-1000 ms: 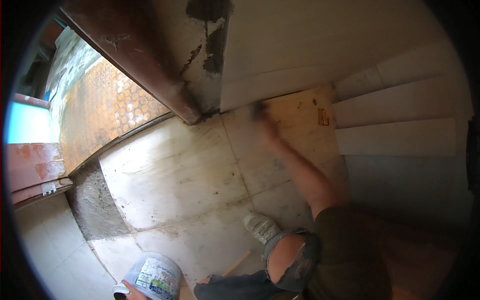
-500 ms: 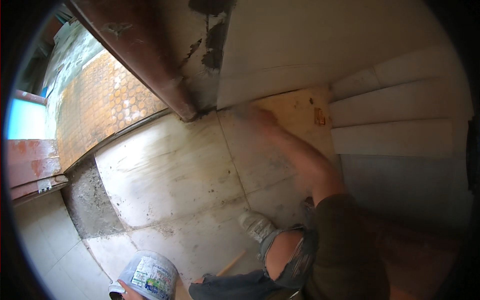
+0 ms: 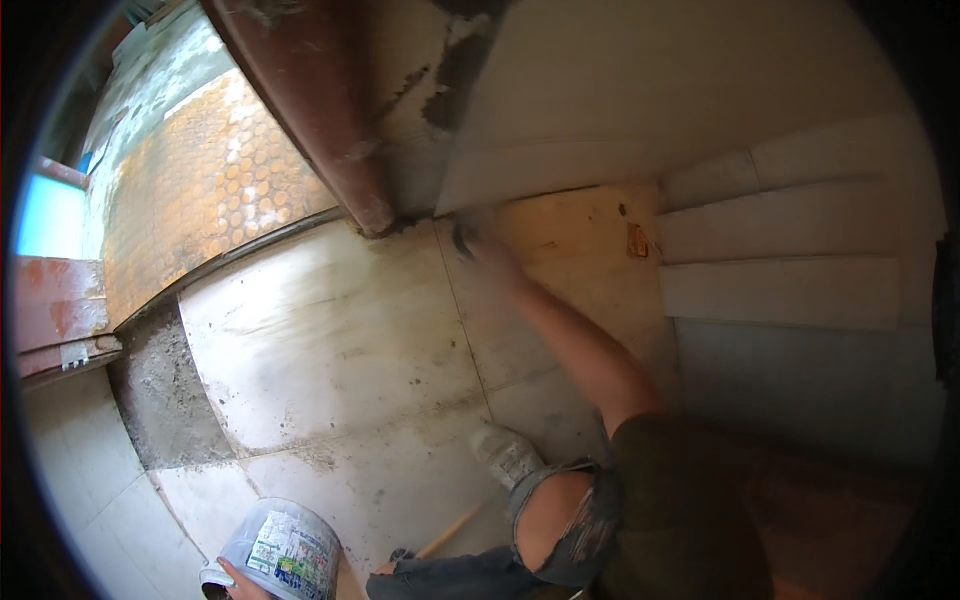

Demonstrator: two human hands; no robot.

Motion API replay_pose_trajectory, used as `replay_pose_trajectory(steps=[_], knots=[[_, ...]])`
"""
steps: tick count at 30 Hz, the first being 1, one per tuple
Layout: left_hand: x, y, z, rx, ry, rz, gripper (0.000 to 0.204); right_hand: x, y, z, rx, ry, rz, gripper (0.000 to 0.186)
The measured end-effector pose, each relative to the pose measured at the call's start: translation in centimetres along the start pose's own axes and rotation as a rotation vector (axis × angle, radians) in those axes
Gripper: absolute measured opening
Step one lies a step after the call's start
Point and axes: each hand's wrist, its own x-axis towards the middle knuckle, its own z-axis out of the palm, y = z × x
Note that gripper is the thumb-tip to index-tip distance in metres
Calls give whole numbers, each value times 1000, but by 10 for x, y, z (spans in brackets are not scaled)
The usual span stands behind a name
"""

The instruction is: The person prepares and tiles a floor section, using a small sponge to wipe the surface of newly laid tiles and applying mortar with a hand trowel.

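At the lower left, my left hand (image 3: 243, 584) grips the rim of a grey plastic bucket (image 3: 290, 548) with a worn label. The bucket is tipped, its mouth facing left. My right arm stretches out over pale floor tiles (image 3: 340, 340). My right hand (image 3: 490, 258) is low over the floor near the wall's foot, smeared by motion. A dark curved shape (image 3: 464, 241) shows at its fingers, too blurred to name. Whether the hand is closed on it cannot be made out.
A reddish-brown post (image 3: 340, 150) meets the floor beside the wall. Left of it lies an orange-patterned surface (image 3: 210, 190). A rough cement patch (image 3: 175, 400) lies among the tiles. Stacked pale panels (image 3: 780, 290) stand at right. A wooden stick (image 3: 450, 530) lies near my knee.
My right hand has moved left and slightly down along the wall's foot, and the forearm has swung with it. My left hand stays on the bucket. The view has shifted slightly.
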Motion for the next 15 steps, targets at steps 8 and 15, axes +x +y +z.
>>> replay_pose_trajectory(steps=[8, 15], knots=[[-24, 32, 7, 104, -55, -43, 80, 31, 33, -82, 317, -285, 468, 38], [-14, 19, 1, 95, -1, -16, 84, 54, 29, -98, 408, -729, 542, 42]])
